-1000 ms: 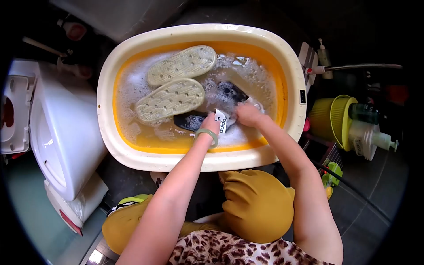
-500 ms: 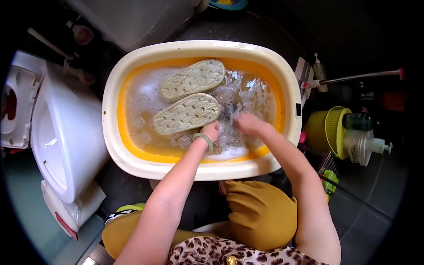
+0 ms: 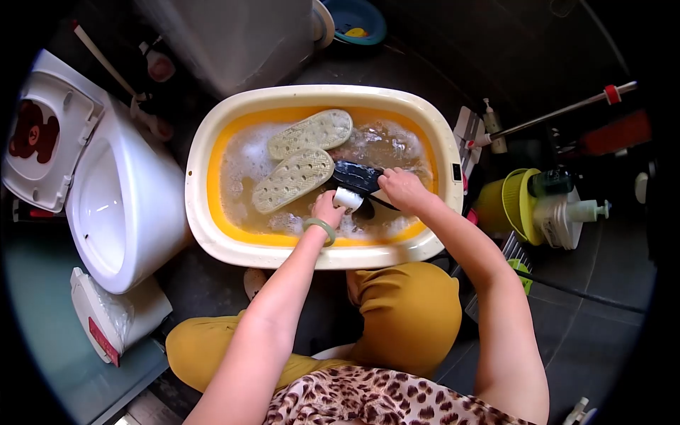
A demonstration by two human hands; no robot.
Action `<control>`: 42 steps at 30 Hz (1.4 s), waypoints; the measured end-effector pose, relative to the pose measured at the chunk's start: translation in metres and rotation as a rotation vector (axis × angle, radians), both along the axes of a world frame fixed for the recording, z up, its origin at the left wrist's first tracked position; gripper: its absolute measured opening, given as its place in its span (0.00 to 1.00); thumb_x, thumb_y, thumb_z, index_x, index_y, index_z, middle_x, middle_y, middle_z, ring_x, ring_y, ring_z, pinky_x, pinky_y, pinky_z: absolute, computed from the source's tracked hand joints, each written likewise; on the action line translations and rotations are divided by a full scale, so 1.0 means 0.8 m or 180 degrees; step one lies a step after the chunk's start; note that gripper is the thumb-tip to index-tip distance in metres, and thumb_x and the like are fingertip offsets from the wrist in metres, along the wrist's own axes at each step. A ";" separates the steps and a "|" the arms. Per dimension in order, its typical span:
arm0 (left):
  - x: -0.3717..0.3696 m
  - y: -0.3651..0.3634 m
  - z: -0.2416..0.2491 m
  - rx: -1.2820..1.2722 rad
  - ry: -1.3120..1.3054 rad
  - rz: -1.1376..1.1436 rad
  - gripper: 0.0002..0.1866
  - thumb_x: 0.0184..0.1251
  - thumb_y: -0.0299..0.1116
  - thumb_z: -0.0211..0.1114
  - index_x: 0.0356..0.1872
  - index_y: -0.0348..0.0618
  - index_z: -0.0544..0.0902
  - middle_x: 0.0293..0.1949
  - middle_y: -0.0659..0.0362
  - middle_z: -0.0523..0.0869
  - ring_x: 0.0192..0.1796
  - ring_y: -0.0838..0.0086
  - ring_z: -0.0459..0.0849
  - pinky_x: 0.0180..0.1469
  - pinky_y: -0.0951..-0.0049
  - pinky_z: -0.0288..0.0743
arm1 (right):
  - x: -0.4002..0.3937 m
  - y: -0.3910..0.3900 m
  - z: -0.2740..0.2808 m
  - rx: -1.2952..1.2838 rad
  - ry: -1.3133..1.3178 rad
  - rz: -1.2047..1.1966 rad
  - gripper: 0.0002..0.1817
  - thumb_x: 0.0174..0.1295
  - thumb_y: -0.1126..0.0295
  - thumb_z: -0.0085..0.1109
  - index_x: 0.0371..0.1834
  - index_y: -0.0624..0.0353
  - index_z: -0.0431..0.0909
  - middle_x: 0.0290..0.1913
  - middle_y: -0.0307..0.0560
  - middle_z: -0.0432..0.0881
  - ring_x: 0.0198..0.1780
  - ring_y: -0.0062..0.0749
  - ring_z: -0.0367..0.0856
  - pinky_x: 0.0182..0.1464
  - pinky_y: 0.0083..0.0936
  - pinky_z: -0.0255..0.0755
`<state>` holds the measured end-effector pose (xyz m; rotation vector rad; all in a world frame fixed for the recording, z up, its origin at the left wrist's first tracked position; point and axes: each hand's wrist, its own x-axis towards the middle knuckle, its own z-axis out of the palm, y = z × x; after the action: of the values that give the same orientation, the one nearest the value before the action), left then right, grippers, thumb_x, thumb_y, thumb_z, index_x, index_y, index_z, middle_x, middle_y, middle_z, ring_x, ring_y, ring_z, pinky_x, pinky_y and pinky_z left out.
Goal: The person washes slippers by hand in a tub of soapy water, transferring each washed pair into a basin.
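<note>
A black sandal with a white band point(image 3: 356, 177) is lifted partly out of the soapy water. My left hand point(image 3: 327, 209), with a pale green bangle at the wrist, grips it at the white band. At its right end, my right hand point(image 3: 402, 188) has its fingers closed on the black edge. Two pale slippers float sole up to the left, one lower point(image 3: 294, 180) and one upper point(image 3: 312, 133), their soles dotted with holes. All of this is inside the cream and orange tub point(image 3: 205, 142); murky water hides what lies below.
A white toilet point(image 3: 131, 205) with its lid raised stands to the left, above a small white bin point(image 3: 106, 319). On the right are a yellow-green bucket point(image 3: 499, 205), a pump bottle point(image 3: 588, 210) and a metal pole point(image 3: 559, 115). A blue basin point(image 3: 365, 21) sits at the back.
Both hands were in the water beside the slippers; now they have brought the black sandal up to the surface. The camera view has shifted slightly.
</note>
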<state>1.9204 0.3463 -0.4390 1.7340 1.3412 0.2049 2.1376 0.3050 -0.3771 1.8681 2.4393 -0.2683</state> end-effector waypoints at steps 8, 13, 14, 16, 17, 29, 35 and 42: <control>0.039 0.036 -0.043 -0.0095 0.0526 -0.0327 0.18 0.54 0.40 0.63 0.45 0.44 0.75 0.49 0.46 0.76 0.52 0.54 0.75 0.54 0.62 0.68 | -0.001 0.033 -0.088 -0.1020 0.0466 -0.0352 0.08 0.59 0.68 0.45 0.39 0.57 0.69 0.38 0.51 0.74 0.37 0.47 0.78 0.37 0.41 0.72; 0.063 0.041 -0.127 -0.0525 0.0981 -0.0859 0.16 0.63 0.39 0.49 0.48 0.43 0.75 0.49 0.45 0.78 0.53 0.56 0.76 0.54 0.58 0.69 | -0.012 0.028 -0.139 -0.1749 0.0642 -0.0340 0.12 0.56 0.71 0.46 0.43 0.58 0.70 0.39 0.57 0.79 0.42 0.51 0.79 0.42 0.40 0.73; 0.064 0.039 -0.161 -0.0388 0.1098 -0.1183 0.17 0.65 0.38 0.46 0.50 0.42 0.74 0.50 0.45 0.78 0.54 0.56 0.75 0.54 0.58 0.69 | -0.016 0.022 -0.149 -0.1841 0.0801 -0.0391 0.14 0.55 0.72 0.47 0.45 0.59 0.70 0.40 0.58 0.80 0.42 0.52 0.79 0.43 0.40 0.73; 0.074 0.048 -0.130 -0.0663 0.1372 -0.1212 0.19 0.66 0.36 0.43 0.53 0.40 0.73 0.52 0.45 0.76 0.56 0.56 0.74 0.56 0.60 0.69 | -0.014 0.040 -0.134 -0.2330 0.0831 -0.0635 0.19 0.55 0.70 0.47 0.51 0.59 0.69 0.44 0.59 0.79 0.45 0.53 0.78 0.46 0.39 0.72; 0.080 0.044 -0.151 -0.0763 0.1054 -0.0769 0.19 0.66 0.36 0.44 0.53 0.39 0.73 0.52 0.45 0.76 0.56 0.55 0.73 0.57 0.61 0.68 | 0.006 0.043 -0.145 -0.2602 0.1047 -0.0562 0.22 0.55 0.68 0.48 0.55 0.58 0.67 0.44 0.60 0.79 0.46 0.53 0.77 0.46 0.39 0.71; 0.061 0.040 0.003 -0.0207 0.0639 -0.0629 0.19 0.55 0.40 0.61 0.43 0.37 0.73 0.44 0.44 0.79 0.48 0.51 0.77 0.51 0.59 0.70 | -0.011 0.046 -0.094 -0.1814 0.0247 -0.0073 0.10 0.52 0.71 0.49 0.34 0.57 0.79 0.39 0.53 0.80 0.42 0.50 0.78 0.43 0.38 0.73; 0.058 0.023 0.086 -0.0042 0.0322 -0.0461 0.32 0.52 0.36 0.65 0.58 0.37 0.62 0.45 0.41 0.79 0.50 0.51 0.77 0.52 0.60 0.70 | -0.018 0.027 -0.012 -0.0934 0.0000 -0.0128 0.11 0.56 0.65 0.49 0.37 0.52 0.80 0.38 0.52 0.77 0.40 0.46 0.79 0.41 0.36 0.74; 0.068 0.030 0.075 -0.0056 -0.0635 -0.0647 0.35 0.46 0.35 0.65 0.60 0.43 0.65 0.45 0.45 0.80 0.46 0.61 0.80 0.51 0.68 0.71 | -0.018 0.035 0.078 -0.0784 -0.0304 -0.0174 0.11 0.55 0.64 0.51 0.36 0.54 0.81 0.39 0.54 0.76 0.40 0.44 0.80 0.41 0.34 0.74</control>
<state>1.9747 0.3704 -0.3791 1.7716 1.0137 0.2432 2.1234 0.3329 -0.3151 1.7995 2.1833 -0.4486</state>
